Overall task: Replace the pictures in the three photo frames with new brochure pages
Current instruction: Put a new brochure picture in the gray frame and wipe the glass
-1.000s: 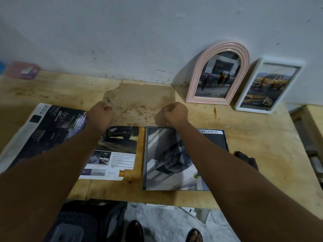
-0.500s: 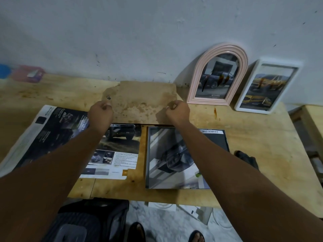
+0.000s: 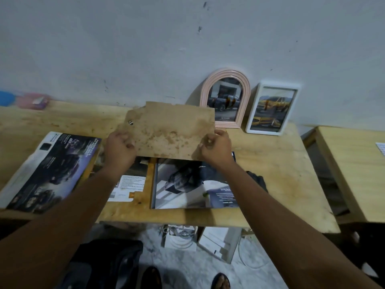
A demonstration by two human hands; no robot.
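A stained brown backing board point(image 3: 170, 130) is held up off the wooden table point(image 3: 281, 176). My left hand point(image 3: 119, 148) grips its lower left corner and my right hand point(image 3: 215, 148) pinches its lower right corner. Below it lie a glass-fronted frame with a dark car picture point(image 3: 187, 184) and a loose brochure page point(image 3: 130, 184). An open brochure point(image 3: 49, 172) lies at the left. A pink arched frame point(image 3: 226, 97) and a white rectangular frame point(image 3: 271, 110) lean against the wall, each with a car picture.
A dark object point(image 3: 257, 180) sits on the table behind my right forearm. A second wooden table point(image 3: 352, 170) stands at the right. Blurred pink and blue things point(image 3: 27, 100) rest at the far left. Boxes point(image 3: 200, 240) and a black bag point(image 3: 108, 265) lie on the floor.
Both hands have lifted the backing board from the tabletop and tilted it up. The view has pulled back and tipped down.
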